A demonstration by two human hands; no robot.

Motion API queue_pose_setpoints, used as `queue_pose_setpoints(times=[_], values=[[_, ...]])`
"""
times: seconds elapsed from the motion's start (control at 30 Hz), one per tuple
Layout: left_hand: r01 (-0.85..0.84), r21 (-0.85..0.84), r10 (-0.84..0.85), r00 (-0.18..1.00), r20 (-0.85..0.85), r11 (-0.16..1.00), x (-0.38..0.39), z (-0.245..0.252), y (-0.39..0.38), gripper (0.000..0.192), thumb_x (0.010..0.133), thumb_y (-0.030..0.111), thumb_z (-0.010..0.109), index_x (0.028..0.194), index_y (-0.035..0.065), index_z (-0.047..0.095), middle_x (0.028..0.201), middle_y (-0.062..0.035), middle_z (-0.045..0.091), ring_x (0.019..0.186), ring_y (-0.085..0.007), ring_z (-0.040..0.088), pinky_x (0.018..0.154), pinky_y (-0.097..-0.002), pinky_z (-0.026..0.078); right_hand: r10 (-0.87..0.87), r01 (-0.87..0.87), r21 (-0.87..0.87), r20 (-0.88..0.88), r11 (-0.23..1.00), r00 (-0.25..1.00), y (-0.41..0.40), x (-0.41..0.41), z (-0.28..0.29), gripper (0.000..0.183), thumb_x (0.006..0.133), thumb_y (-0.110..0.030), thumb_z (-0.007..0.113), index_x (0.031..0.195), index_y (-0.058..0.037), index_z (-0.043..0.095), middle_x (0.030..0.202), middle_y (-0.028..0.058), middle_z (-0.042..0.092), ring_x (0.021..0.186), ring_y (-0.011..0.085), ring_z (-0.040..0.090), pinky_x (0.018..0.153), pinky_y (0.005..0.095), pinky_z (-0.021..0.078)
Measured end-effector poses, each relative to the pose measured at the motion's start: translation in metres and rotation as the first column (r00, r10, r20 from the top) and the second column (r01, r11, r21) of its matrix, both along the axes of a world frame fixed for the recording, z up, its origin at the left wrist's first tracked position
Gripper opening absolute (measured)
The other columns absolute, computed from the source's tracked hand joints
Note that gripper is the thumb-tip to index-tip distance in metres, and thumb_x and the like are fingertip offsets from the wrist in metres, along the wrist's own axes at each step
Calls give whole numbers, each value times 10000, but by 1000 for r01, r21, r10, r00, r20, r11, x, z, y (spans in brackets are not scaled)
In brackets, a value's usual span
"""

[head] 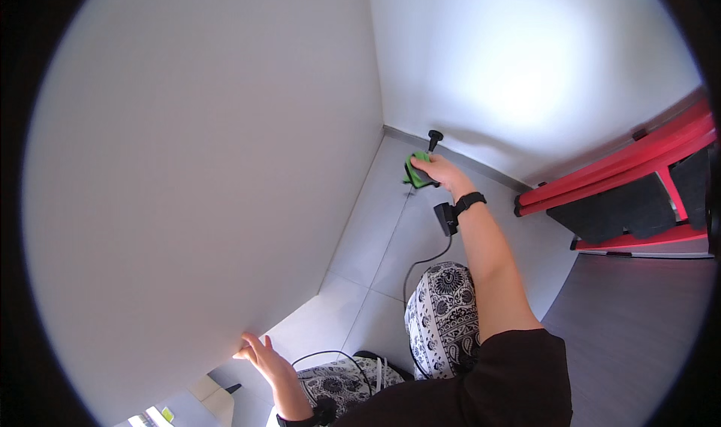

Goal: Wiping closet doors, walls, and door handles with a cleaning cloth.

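Note:
My right hand (448, 174) reaches down to the floor corner and grips a green and black handheld object (415, 169). That object is partly covered by my fingers and blurred, so its exact kind is unclear. Just beyond it, a black door stop (434, 138) sticks out by the baseboard. My left hand (267, 359) is at the lower end of the large white panel (197, 173), fingertips at its edge and fingers spread, with nothing held.
A folded red stepladder (614, 170) with black treads stands against the white wall (479, 44) at right. Grey tiles (388, 247) cover the floor beside a dark wood-look surface (625, 325). A cable (414, 269) hangs from the black device (445, 218) on my right wrist.

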State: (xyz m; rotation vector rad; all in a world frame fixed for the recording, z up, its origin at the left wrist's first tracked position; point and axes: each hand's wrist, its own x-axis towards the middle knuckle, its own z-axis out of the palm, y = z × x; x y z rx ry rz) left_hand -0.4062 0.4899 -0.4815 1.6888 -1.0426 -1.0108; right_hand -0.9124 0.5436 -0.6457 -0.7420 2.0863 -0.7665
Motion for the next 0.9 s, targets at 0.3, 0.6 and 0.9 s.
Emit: queue_pose_setpoints(times=[0.3,0.6,0.9], values=[[693,515,71,561,-825,504,-36,-18,-39,706,962,465,435,1424,-30,232,1410,-281,365,1301,-399,393,1065,-525,324,361,761,-503,855,409,371,-45,34,113,264,937,-258,540,1117,-77,606,1009,90,660,929,242,620,838,411,493],[878,371,-458,476,-751,303,-159,46,-57,363,966,260,454,1197,-18,481,1158,-211,595,1048,-293,596,880,-378,474,-522,529,-344,122,776,844,-19,11,119,258,914,-135,548,1117,-15,652,874,108,680,840,175,643,754,331,498],[942,334,-845,148,-514,-38,-218,118,-83,285,966,218,488,1166,19,523,1095,-130,640,956,-196,627,800,-305,470,-109,926,-303,937,224,333,36,73,260,344,913,-76,562,1246,11,550,1172,110,645,1080,208,623,973,360,480]])
